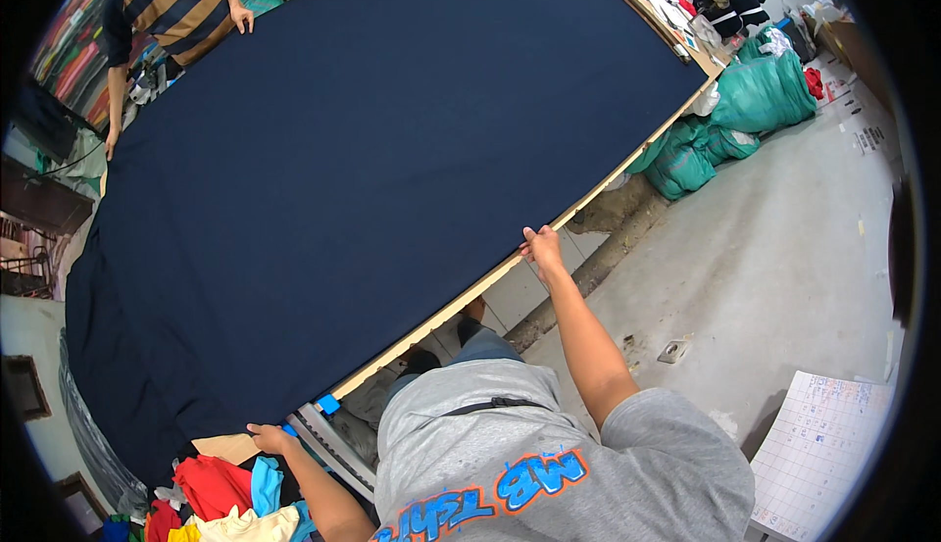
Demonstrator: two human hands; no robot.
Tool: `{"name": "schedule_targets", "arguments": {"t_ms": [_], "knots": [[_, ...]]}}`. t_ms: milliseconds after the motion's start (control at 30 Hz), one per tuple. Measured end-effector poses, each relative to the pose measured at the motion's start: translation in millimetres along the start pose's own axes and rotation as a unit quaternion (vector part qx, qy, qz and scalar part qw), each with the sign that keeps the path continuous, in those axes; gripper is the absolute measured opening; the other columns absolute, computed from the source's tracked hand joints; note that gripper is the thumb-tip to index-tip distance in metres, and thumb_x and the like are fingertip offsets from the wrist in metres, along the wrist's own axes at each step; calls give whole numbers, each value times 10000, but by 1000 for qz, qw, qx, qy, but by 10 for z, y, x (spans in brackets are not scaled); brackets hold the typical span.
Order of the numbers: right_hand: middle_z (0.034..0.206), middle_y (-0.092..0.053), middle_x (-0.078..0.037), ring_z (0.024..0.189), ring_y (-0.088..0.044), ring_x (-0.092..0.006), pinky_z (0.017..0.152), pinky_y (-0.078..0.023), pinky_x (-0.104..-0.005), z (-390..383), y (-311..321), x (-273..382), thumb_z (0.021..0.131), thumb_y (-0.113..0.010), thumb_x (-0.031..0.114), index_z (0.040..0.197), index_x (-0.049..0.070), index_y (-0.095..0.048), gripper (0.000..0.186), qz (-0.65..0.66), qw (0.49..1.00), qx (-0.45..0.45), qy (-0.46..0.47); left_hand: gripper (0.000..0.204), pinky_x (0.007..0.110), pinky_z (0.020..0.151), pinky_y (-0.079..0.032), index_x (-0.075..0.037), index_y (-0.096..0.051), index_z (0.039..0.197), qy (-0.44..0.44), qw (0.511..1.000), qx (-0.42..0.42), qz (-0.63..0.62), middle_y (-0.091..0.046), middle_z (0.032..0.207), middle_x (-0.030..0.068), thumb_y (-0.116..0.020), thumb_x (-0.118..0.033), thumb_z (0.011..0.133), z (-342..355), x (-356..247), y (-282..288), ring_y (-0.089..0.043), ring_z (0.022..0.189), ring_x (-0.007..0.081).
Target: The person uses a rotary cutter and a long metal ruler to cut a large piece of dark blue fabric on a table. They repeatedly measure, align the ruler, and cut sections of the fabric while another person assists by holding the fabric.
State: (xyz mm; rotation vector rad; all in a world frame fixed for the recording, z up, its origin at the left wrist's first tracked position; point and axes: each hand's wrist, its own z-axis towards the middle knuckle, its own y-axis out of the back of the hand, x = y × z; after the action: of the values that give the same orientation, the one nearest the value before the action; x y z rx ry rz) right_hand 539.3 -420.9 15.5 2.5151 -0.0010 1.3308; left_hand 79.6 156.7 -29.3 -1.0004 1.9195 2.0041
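Observation:
A wide navy fabric [372,150] lies spread over a long table with a pale wooden edge [431,321]. My right hand [540,248] pinches the fabric's near edge at the table's rim, right of centre. Lower down on the left, my left hand [271,438] has its fingers closed on the fabric's edge, beside a tan board [223,448] and a pile of coloured cloth [211,488]. The fabric hangs in loose folds at its left end. At the far side, a co-worker's two hands [241,18] touch the fabric's edge.
Papers [647,3] lie at the table's far right end. Green stuffed bags [760,91] rest on the floor [745,277] beside it. A gridded sheet [818,444] is at the lower right. Fabric rolls [74,52] are stacked behind the co-worker [167,8].

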Motion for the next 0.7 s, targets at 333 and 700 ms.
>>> {"name": "schedule_targets", "arguments": {"t_ms": [333,700], "knots": [[752,-644,-75,617,-646,-132,534,-496,-308,2,-20,30,1085,-684,118,981,25,-532,206,-38,999,-22,7,760,551,869,-564,164,-718,1063,-27,998,11,53,-761,932,300,-435,-535,1164,177,187,-45,-732,894,477],[745,-618,-57,608,-631,-153,551,-486,-315,-132,-33,86,1067,-685,90,931,71,-506,226,68,989,-98,83,767,559,923,-578,197,-699,1188,47,993,50,-100,-756,1171,356,-459,-532,1168,27,-21,188,-739,1025,514]]}}
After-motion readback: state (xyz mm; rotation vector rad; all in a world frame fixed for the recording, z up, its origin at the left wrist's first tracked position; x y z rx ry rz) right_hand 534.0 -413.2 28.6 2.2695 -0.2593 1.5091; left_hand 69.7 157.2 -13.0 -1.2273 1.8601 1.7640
